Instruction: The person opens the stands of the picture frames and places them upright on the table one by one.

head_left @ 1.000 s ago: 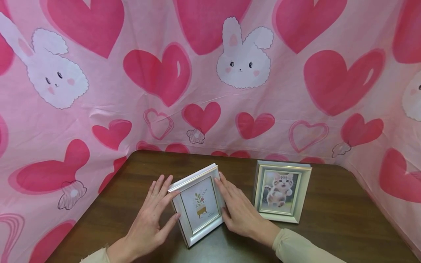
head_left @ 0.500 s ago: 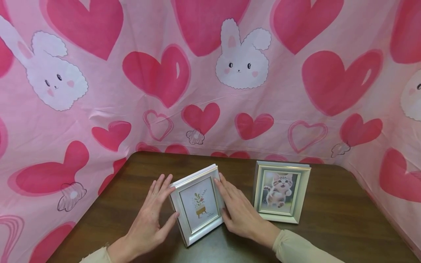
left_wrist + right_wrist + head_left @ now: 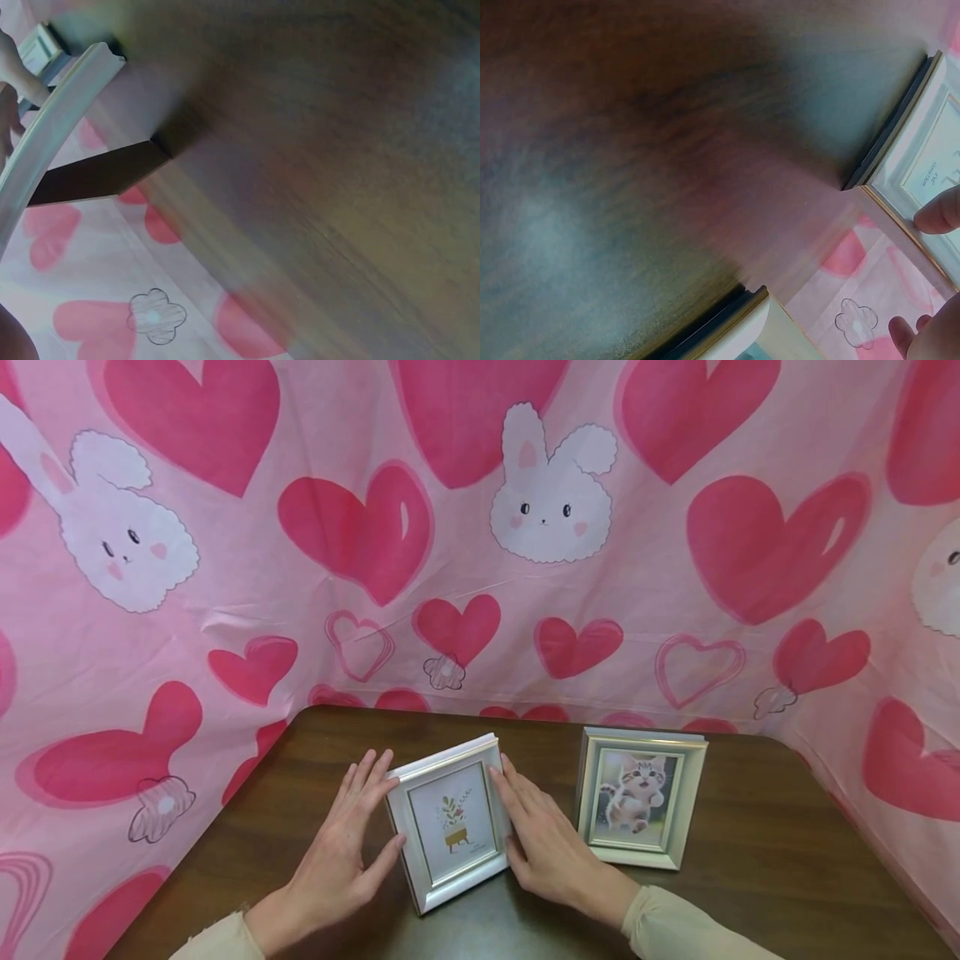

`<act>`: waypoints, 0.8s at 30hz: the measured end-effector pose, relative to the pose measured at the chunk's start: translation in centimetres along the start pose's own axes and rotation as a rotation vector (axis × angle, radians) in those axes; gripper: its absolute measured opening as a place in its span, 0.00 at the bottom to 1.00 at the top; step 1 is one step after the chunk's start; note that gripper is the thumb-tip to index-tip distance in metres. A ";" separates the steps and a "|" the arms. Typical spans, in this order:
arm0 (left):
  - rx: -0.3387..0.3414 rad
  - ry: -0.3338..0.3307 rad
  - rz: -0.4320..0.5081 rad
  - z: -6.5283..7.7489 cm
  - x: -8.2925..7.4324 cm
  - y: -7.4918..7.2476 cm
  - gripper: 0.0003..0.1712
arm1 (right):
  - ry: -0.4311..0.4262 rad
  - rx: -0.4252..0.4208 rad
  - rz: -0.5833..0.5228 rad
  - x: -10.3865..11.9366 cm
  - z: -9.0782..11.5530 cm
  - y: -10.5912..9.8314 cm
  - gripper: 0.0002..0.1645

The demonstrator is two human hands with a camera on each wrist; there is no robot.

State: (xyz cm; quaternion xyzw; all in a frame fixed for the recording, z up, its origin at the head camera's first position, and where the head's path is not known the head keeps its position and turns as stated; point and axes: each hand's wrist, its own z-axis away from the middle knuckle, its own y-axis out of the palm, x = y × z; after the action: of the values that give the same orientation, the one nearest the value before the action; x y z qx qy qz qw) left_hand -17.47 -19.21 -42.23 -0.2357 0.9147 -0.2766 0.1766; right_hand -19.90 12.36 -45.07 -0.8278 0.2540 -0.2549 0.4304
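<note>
In the head view a silvery-white picture frame (image 3: pixel 452 822) with a potted-plant print stands on the table, turned at an angle. My left hand (image 3: pixel 333 852) is at its left side. The index fingertip meets the upper left corner and the thumb tip lies by the left edge. Along the right edge rests my right hand (image 3: pixel 551 839), its fingers fairly straight. The left wrist view shows the frame's edge (image 3: pixel 60 124) with a dark back stand (image 3: pixel 105 172) folded out onto the table. In the right wrist view a right thumb (image 3: pixel 941 214) overlaps the frame's front.
To the right stands a second, cream-coloured picture frame (image 3: pixel 637 797) with a kitten photo, close to my right forearm. Both stand on a dark brown wooden table (image 3: pixel 772 860). Pink cloth (image 3: pixel 465 560) with hearts and rabbits hangs behind and at the sides.
The plant-print frame's lower left corner has shifted slightly up and left, turning the frame a little. My left hand has slid slightly up along its left side. The kitten frame stays put.
</note>
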 end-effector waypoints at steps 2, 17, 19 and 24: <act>0.002 0.000 0.002 -0.1 0.2 0.0 0.37 | 0.000 0.000 0.001 0.1 0.0 0.0 0.65; 0.047 -0.016 0.027 -0.6 1.3 -0.2 0.42 | 0.010 -0.007 0.048 0.6 0.2 0.1 0.65; 0.047 -0.015 0.026 -0.7 1.5 -0.2 0.41 | 0.009 -0.008 0.055 0.7 0.2 0.0 0.64; 0.050 -0.008 0.018 -0.9 2.0 -0.1 0.43 | 0.017 -0.011 0.076 0.8 0.2 0.1 0.65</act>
State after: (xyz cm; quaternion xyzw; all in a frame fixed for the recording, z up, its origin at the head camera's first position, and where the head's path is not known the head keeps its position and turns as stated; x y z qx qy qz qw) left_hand -19.53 -19.96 -41.83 -0.2240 0.9089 -0.2970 0.1885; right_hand -19.16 11.94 -45.08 -0.8179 0.2901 -0.2438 0.4329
